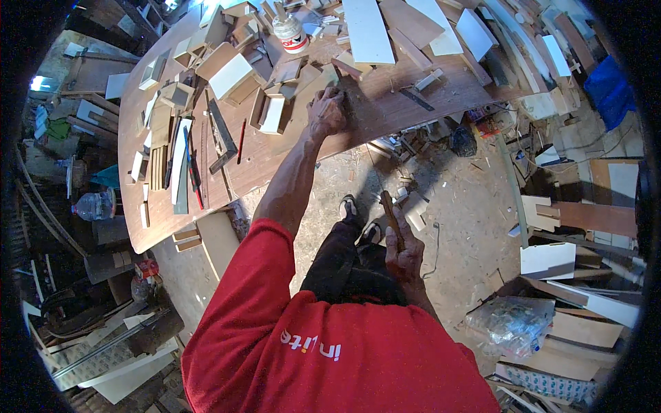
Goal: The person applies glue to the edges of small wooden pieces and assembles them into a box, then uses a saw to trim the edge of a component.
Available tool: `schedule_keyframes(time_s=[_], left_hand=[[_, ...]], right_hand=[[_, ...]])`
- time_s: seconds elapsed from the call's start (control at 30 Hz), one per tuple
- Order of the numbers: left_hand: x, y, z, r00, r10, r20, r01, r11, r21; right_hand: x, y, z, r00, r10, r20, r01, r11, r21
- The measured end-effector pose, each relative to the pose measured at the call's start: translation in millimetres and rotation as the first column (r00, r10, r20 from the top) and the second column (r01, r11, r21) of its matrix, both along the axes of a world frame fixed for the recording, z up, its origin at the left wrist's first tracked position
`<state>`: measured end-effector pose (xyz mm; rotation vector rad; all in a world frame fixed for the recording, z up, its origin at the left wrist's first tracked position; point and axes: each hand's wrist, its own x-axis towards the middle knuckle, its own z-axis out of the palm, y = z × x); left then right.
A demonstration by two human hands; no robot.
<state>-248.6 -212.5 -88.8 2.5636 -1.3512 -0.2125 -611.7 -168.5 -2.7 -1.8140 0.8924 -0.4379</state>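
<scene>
My left hand [329, 112] is closed and rests on the brown worktable [275, 162] near its front edge. A narrow dark piece [337, 76] stands just beyond its knuckles; I cannot make out what the fingers hold. Lower down, in front of my legs, my right hand [404, 256] is wrapped round a brown wooden stick [390, 212] that points up and away. The stick's lower part is hidden in the palm. Left of my left hand lie a small open wooden box [271, 113] with a white inside and a red pencil-like rod [242, 141].
More box frames [234, 76], a white tub [290, 34] and long white boards [368, 31] cover the table's far side. A dark flat blade [417, 98] lies to the right. Offcuts and a clear plastic bag [513, 323] are on the floor at right.
</scene>
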Motion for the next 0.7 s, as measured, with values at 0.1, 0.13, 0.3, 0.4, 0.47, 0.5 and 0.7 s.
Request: schedule_keyframes(time_s=[0.1, 0.13, 0.3, 0.4, 0.47, 0.5, 0.7], left_hand=[[-7, -5, 7, 1.000, 0.004, -0.005, -0.004, 0.999, 0.044], [-5, -3, 5, 1.000, 0.008, -0.003, -0.007, 0.999, 0.044], [-2, -4, 7, 1.000, -0.014, -0.010, 0.014, 0.997, 0.070], [-7, -8, 17, 1.000, -0.016, -0.003, 0.016, 0.996, 0.090], [-6, -7, 18, 1.000, -0.010, -0.005, 0.010, 0.997, 0.081], [-6, -7, 18, 1.000, -0.005, -0.006, 0.006, 0.998, 0.070], [13, -2, -4, 0.999, -0.045, 0.027, 0.044, 0.997, 0.061]], right_hand=[[-2, 0, -7, 0.999, -0.013, 0.045, 0.015, 0.999, -0.039], [1, -1, -3, 0.999, -0.019, 0.037, 0.020, 1.000, -0.011], [6, -6, -4, 1.000, -0.024, -0.007, 0.024, 1.000, 0.002], [7, -8, 1, 0.999, -0.048, 0.020, 0.048, 0.999, 0.004], [13, -13, 2, 0.999, -0.042, 0.024, 0.043, 0.999, -0.032], [13, -13, 3, 0.999, -0.043, 0.024, 0.044, 0.999, -0.031], [15, -10, 4, 0.994, -0.021, 0.105, 0.031, 0.996, -0.087]])
